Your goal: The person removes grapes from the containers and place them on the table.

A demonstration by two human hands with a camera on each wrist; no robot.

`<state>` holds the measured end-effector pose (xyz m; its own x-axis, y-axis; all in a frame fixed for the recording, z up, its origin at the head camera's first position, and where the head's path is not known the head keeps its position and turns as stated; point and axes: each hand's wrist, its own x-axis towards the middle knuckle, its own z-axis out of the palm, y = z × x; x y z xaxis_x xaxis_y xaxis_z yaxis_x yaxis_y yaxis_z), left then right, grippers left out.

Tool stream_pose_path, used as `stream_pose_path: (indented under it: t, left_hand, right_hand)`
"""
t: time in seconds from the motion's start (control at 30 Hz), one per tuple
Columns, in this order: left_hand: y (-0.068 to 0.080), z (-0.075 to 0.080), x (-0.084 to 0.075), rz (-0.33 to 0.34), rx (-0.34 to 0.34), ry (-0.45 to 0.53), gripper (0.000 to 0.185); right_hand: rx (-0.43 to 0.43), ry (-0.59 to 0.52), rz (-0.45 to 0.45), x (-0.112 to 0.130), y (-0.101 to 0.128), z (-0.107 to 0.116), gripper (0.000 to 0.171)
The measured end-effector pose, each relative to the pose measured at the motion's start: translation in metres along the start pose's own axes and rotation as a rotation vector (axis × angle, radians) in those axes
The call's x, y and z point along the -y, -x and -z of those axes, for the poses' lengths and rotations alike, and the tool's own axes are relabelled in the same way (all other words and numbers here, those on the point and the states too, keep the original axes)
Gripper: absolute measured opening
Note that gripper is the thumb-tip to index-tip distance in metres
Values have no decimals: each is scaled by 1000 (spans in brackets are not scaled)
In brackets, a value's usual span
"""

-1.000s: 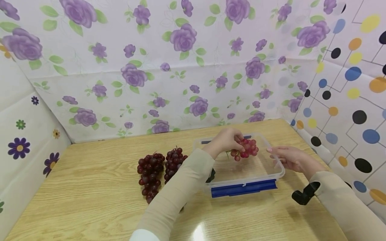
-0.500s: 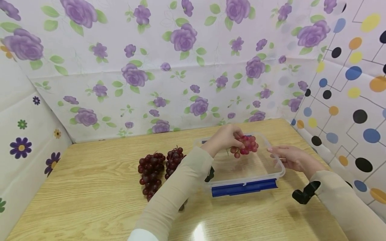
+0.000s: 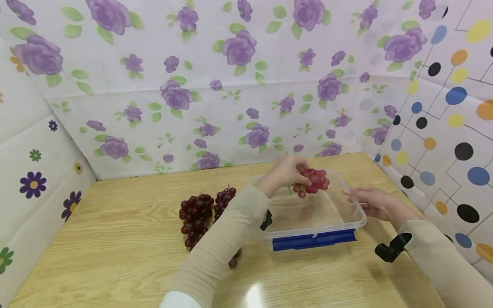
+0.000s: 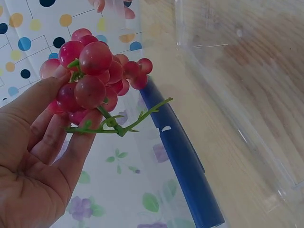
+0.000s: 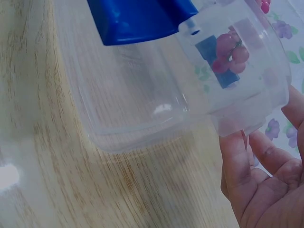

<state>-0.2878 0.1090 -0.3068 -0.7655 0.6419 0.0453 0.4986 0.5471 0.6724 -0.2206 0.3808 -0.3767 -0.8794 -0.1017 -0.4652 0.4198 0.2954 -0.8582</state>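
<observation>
My left hand (image 3: pixel 285 173) pinches a small bunch of red grapes (image 3: pixel 317 180) over the far part of a clear plastic container (image 3: pixel 304 233). In the left wrist view, thumb and fingers hold the grapes (image 4: pixel 92 71), with a green stem (image 4: pixel 118 128) sticking out below. On the container's right side, my right hand (image 3: pixel 379 203) grips the rim, thumb on top. The right wrist view has the fingers of the right hand (image 5: pixel 266 185) against the container's outer wall (image 5: pixel 247 109), under its rim.
Two bunches of dark grapes, one left (image 3: pixel 196 214) and one nearer the container (image 3: pixel 223 199), lie on the wooden table (image 3: pixel 127 231); my left sleeve partly hides them. A blue clip flap (image 3: pixel 313 240) hangs from the container's front. Patterned sheets (image 3: pixel 239 107) border the table.
My left hand has risen slightly toward the back with the red grapes. My right hand stays at the container's rim. The head view has shifted a little.
</observation>
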Motion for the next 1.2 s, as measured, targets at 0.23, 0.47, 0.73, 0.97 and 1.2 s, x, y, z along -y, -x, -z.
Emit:
stream_pose_path:
  t: [0.23,0.47,0.73,0.97,1.2]
  left_hand:
    - [3,6,-2,0,-3,21,26]
    - [6,10,-1,-21,-14,30,25]
    - [13,17,4,1,-19,58,26]
    - [16,20,8,-13,-35,49,25]
    - [21,23,13,-28,-65,73,26]
  right_hand:
    - [9,0,6,0,-1,-1,84]
    - [8,20,1,-1,-2,1,85]
    - [11,37,3,1,0,1,84]
    - [20,50,36,2,3,2,81]
    - [25,85,55,2,1,4,78]
